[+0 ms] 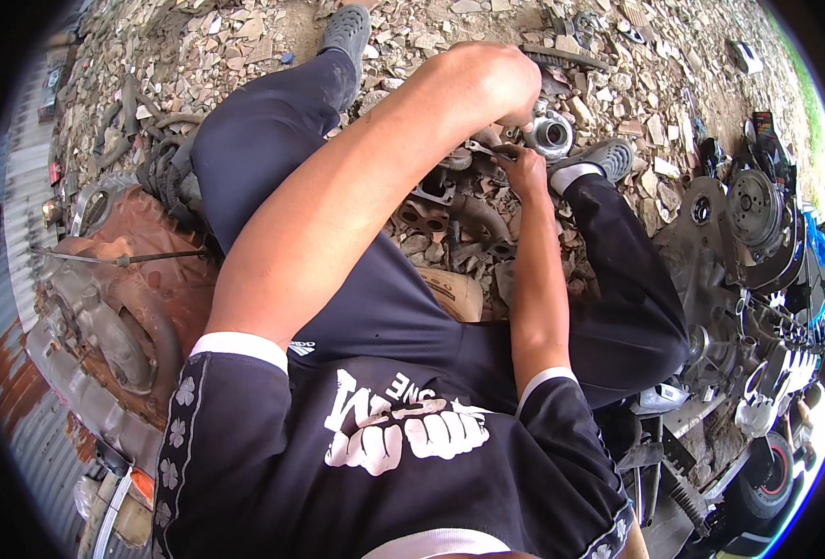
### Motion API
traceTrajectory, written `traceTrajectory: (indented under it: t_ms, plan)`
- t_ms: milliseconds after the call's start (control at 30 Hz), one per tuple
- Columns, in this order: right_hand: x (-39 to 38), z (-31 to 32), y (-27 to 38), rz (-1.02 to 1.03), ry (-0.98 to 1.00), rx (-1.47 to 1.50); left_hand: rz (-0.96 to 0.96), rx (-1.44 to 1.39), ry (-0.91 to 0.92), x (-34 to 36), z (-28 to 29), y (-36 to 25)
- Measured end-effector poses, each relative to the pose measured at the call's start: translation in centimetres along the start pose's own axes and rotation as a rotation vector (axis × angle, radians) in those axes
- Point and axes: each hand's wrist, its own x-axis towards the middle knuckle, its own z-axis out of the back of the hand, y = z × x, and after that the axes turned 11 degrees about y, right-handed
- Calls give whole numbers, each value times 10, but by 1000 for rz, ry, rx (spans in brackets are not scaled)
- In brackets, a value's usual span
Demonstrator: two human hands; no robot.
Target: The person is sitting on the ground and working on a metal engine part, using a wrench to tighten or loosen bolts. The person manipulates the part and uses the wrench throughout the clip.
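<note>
Turbo [550,137] sat on gravel [655,126] right of upper centre in the frame, round mouth turned up, between your left hand [501,84] and your right shoe [610,160]; that spot probably suited the reach of both arms. The shoe may have served as a stop, though whether it touched the turbo was unclear. Your left hand arched over at upper centre, its back toward the view, so I could not tell how its fingers were set or what they gripped. Your right hand [527,172], just below, pinched a slim tool [480,147] between thumb and fingers, seemingly by one end so the pale end could point left among the parts. Manifold [473,214] lay nearer frame centre, between your legs [622,270], spread likely for elbow room.
</note>
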Motion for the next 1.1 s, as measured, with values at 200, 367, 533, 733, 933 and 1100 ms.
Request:
traceTrajectory:
  t_ms: [200,367,533,733,933,1100]
  plan:
    - [-22,39,17,-247,12,-153,8,8,-11,-15,14,-7]
    - [-28,35,24,-176,66,-54,-90,12,-60,-15,13,-2]
    - [-40,1,54,-134,34,-93,-60,-59,-7,-16,18,-8]
    - [-46,-42,64,85,-248,-73,-161,-52,-79,-23,21,-9]
    - [-36,-35,70,25,-222,-60,-109,-70,-134,-15,12,-5]
    - [-29,-24,30,104,-145,-203,-121,-58,-40,-25,19,-4]
